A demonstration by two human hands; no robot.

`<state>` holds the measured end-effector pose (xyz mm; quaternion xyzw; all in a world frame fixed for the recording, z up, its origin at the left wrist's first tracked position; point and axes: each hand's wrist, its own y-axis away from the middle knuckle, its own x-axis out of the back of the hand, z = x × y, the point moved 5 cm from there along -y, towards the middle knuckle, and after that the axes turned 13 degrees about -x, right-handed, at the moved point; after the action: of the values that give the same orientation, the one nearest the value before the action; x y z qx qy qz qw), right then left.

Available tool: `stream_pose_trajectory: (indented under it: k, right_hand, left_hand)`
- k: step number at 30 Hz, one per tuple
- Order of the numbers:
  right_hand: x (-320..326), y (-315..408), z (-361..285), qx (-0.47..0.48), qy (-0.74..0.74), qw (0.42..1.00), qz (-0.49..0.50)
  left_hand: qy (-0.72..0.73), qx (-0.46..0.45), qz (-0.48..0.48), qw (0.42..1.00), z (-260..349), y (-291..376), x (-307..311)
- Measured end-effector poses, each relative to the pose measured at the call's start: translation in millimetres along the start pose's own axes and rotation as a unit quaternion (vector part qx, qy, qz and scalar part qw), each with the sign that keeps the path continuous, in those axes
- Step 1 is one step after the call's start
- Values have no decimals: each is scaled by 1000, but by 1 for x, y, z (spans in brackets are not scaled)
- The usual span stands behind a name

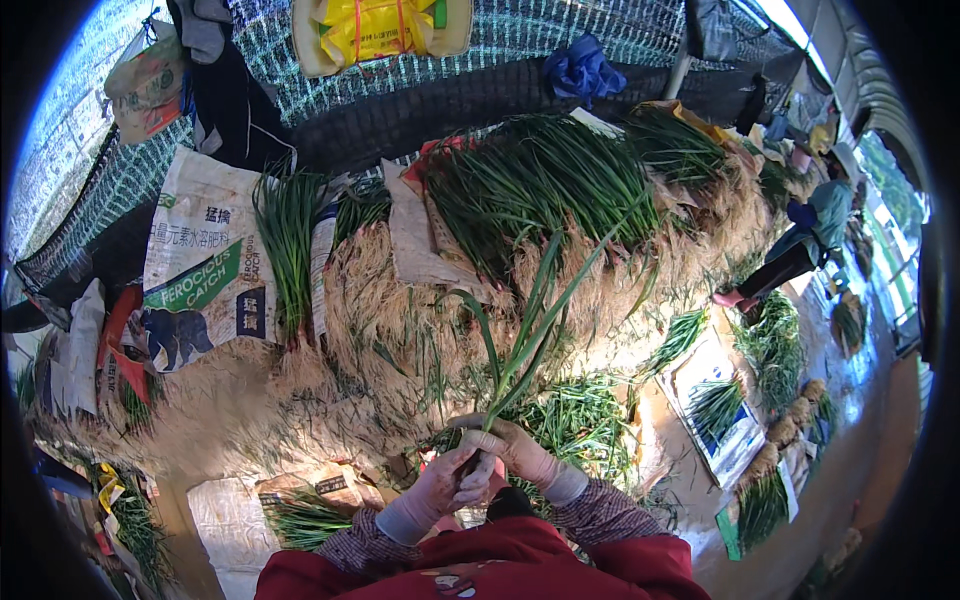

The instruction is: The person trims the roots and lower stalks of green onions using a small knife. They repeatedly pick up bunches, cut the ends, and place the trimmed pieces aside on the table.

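In front of my body, my gloved left hand (442, 480) and gloved right hand (529, 454) meet around the lower part of a scallion plant (510, 371). Its long green leaves fan upward, away from me. Its root end is hidden among my fingers, so I cannot tell how each finger lies on it. Just beyond my right hand is a heap of loose green leaves (577, 420). A small pile of scallions (311, 517) lies to the left of my left forearm.
A long bank of scallions (540, 180) with pale roots (405, 322) runs across before me. A printed fertilizer sack (206, 255) leans at left. On the right are bundles on a sack (716, 405) and a person bending (814, 225). Netting (487, 56) hangs behind.
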<state>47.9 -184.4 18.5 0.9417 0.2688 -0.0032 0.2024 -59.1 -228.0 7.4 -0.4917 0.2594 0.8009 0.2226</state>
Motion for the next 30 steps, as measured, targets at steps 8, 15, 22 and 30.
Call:
stream_pose_trajectory:
  k: [8,15,22,30]
  right_hand:
    - [183,6,21,-16,-161,979,121]
    - [270,-35,-41,-29,427,853,297]
    - [327,-162,-113,-124,492,792,339]
    - [195,-90,-114,68,547,753,360]
  left_hand:
    - [116,-223,-89,964,142,-56,-49]
    - [-12,-334,-111,936,272,-145,-63]
    - [77,-142,-70,984,170,-250,33]
    - [-297,-98,135,940,106,-286,-2]
